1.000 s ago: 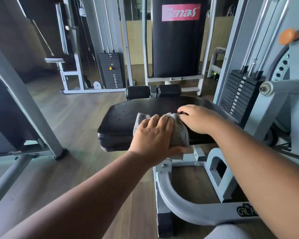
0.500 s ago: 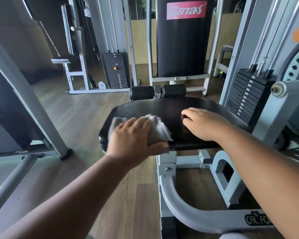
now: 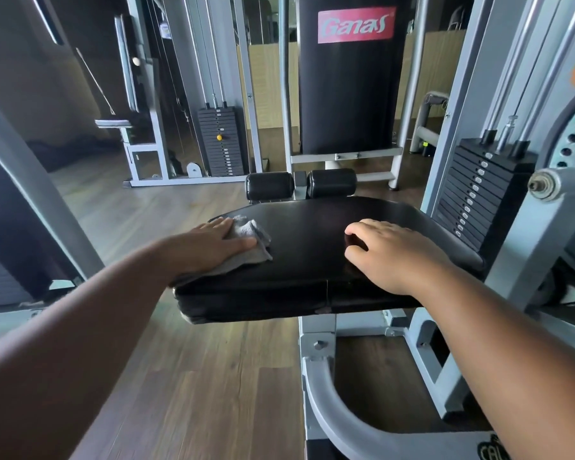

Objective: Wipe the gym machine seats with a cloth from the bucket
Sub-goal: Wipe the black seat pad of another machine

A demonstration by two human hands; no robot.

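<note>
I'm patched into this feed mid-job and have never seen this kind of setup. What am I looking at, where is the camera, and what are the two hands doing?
There is no robot here. One camera sits on a person's head and looks forward and down, so both bare arms reach in from below. In front is a black padded gym machine seat on a grey frame. The left hand presses a grey cloth flat on the seat's left edge. The right hand rests on the seat's right side and holds nothing. Behind stand two black roller pads, a black Ganas pad and weight stacks. No bucket is in view.
</note>
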